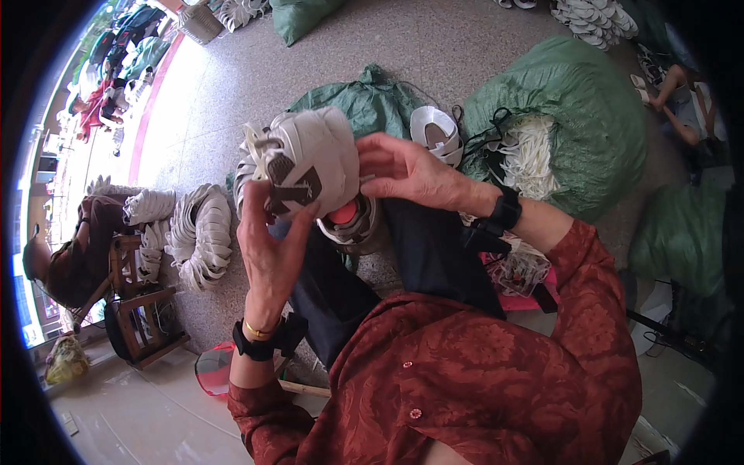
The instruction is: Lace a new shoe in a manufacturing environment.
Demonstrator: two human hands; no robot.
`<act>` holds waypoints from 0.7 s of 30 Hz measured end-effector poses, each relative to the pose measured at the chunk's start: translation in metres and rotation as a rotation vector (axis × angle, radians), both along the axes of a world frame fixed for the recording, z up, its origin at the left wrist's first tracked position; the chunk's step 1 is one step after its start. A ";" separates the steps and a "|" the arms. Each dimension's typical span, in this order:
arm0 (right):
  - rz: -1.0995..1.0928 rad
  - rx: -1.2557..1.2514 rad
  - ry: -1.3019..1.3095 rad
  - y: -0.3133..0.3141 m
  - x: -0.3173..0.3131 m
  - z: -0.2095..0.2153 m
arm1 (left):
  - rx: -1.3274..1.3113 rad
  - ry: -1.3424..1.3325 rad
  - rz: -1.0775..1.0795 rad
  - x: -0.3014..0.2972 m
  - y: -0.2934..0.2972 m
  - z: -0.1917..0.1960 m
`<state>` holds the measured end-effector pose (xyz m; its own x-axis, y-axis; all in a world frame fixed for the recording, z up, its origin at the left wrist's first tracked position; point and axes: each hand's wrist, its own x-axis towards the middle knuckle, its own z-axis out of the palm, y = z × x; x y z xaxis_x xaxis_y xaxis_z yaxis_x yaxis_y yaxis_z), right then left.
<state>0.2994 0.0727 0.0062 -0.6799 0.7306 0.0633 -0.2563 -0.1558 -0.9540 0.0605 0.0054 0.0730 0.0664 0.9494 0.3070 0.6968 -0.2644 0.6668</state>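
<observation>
Above my knees I hold up a nested stack of white shoe uppers (pixel 329 147) with dark brown side patches and pale laces at one end. My left hand (pixel 267 244) is closed on the near left side of the stack, thumb and fingers at the brown patch. My right hand (pixel 415 174) is closed at the stack's right edge, its fingertips partly hidden behind the white material. Just below sits a shoe upper (pixel 358 225) with grey-brown parts and an orange-red piece, partly covered by the stack.
At right stands a large green sack (pixel 577 116) with white laces (pixel 531 159) spilling out. A single white upper (pixel 438 132) lies beside it. Coiled stacks of uppers (pixel 200 236) lie at left near a wooden stool (pixel 132 302) and another person (pixel 74 252). A red-rimmed container (pixel 213 370) stands by my left forearm.
</observation>
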 end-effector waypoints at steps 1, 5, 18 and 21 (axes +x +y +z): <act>-0.021 -0.067 0.024 0.005 0.000 0.002 | 0.000 -0.031 0.001 0.005 0.005 0.002; -0.105 -0.078 0.112 0.002 -0.005 0.021 | 0.057 -0.057 -0.044 0.022 0.023 -0.010; -0.435 0.546 -0.739 0.129 0.065 -0.074 | -0.186 -0.139 -0.126 0.012 0.065 -0.067; -0.404 0.747 -0.993 0.156 0.090 -0.145 | -0.218 -0.145 -0.031 0.001 0.064 -0.080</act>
<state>0.3892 0.2287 -0.1385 -0.4129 0.8998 0.1411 0.6989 0.4124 -0.5843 0.0617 0.0698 -0.0074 0.0668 0.9924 0.1038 0.5839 -0.1232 0.8024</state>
